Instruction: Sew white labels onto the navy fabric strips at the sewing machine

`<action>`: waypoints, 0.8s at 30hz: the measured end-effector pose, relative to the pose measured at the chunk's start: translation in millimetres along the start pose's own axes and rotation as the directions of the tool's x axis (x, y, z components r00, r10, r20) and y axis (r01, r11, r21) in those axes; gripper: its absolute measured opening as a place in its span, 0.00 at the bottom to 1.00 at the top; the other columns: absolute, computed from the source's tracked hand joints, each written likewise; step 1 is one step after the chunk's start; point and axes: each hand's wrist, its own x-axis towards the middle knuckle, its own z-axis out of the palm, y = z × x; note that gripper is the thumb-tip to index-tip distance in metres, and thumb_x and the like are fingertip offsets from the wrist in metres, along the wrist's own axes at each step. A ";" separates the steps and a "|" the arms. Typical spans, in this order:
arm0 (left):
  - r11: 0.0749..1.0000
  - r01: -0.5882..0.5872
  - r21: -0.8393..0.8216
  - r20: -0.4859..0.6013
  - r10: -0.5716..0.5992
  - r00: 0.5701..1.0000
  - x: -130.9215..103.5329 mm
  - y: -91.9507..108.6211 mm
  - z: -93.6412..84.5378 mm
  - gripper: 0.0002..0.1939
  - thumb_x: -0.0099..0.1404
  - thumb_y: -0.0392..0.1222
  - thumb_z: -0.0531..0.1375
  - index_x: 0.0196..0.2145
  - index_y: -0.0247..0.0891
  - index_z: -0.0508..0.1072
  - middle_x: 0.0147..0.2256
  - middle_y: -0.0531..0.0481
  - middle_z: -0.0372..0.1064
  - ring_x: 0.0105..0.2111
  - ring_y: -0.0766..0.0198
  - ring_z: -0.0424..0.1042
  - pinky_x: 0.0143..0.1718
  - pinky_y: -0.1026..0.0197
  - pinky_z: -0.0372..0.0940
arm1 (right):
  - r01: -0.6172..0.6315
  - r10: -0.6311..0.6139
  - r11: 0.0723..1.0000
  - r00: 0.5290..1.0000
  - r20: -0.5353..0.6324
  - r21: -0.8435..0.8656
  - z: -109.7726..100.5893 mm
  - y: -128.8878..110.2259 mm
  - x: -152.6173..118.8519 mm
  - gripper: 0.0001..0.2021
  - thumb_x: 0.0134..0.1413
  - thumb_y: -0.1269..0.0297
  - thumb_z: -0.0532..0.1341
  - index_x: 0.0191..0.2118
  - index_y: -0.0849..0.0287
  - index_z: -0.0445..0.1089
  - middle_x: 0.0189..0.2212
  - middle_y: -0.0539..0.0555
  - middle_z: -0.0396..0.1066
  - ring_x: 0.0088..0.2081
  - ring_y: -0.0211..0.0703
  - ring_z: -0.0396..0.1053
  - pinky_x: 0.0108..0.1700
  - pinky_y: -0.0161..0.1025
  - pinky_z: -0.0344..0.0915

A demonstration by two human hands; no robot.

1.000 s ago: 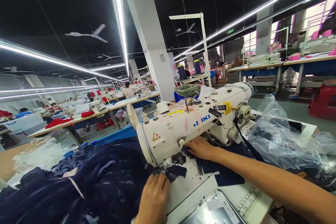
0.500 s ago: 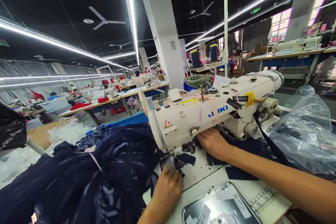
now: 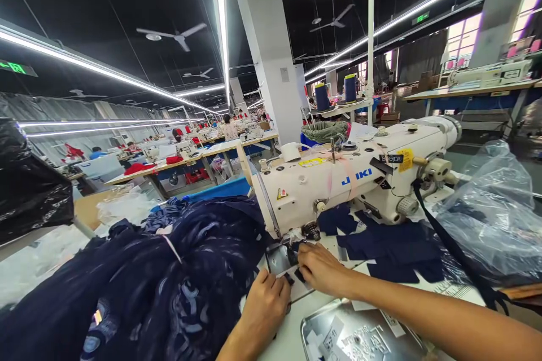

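A white sewing machine (image 3: 313, 180) stands across the middle, its needle area low at its left end. Just in front of that area, my left hand (image 3: 267, 299) has its fingers curled together at the edge of a shiny plate (image 3: 278, 259). My right hand (image 3: 322, 268) is close on its right, fingers pressed together by the needle area on a small dark piece that is mostly hidden. Dark navy cloth pieces (image 3: 393, 245) lie on the machine bed behind my right forearm. A large heap of navy fabric (image 3: 139, 293) fills the left side, beside my left hand.
A metal tin lid (image 3: 359, 330) with paper labels lies in front of the machine. Clear plastic bags (image 3: 486, 208) are at the right, a black bag (image 3: 34, 180) at the far left. Two thread cones (image 3: 350, 88) stand behind. A person (image 3: 230, 128) sits farther back.
My right hand has come out from under the machine arm, leftward and toward me, to the needle area. More navy pieces now show behind it. My left hand stays nearly in place.
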 end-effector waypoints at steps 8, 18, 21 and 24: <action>0.997 -0.020 -0.075 -0.043 0.017 0.999 5.6 4.6 4.5 0.13 0.62 0.25 0.45 0.30 0.30 0.68 0.20 0.51 0.63 0.20 0.65 0.61 0.27 0.60 0.55 | -0.005 0.005 0.998 1.000 -0.006 0.062 4.7 4.0 2.1 0.09 0.50 0.76 0.52 0.25 0.62 0.67 0.31 0.53 0.67 0.34 0.39 0.64 0.35 0.34 0.53; 0.997 -0.027 -0.075 0.006 0.028 1.000 9.0 5.3 8.6 0.15 0.61 0.25 0.44 0.25 0.32 0.67 0.19 0.51 0.61 0.20 0.64 0.61 0.27 0.59 0.52 | 0.043 -0.042 0.999 0.996 -0.075 0.017 6.5 2.3 -4.1 0.08 0.51 0.76 0.52 0.29 0.62 0.67 0.33 0.54 0.67 0.35 0.41 0.62 0.38 0.36 0.56; 0.997 -0.015 -0.078 0.011 0.016 1.000 8.4 5.9 9.1 0.14 0.61 0.25 0.45 0.24 0.32 0.67 0.19 0.51 0.61 0.20 0.64 0.60 0.27 0.59 0.51 | 0.055 -0.049 0.996 0.995 -0.084 0.072 5.0 3.3 -4.9 0.09 0.51 0.76 0.52 0.28 0.62 0.68 0.31 0.53 0.67 0.34 0.40 0.63 0.37 0.36 0.57; 0.996 -0.004 -0.089 0.016 0.005 1.000 8.2 6.7 9.4 0.13 0.60 0.26 0.46 0.24 0.32 0.67 0.19 0.52 0.61 0.20 0.64 0.59 0.27 0.60 0.50 | 0.063 -0.050 0.980 0.996 -0.068 0.190 2.4 5.3 -7.1 0.10 0.52 0.75 0.53 0.29 0.60 0.71 0.30 0.51 0.68 0.34 0.39 0.63 0.38 0.36 0.57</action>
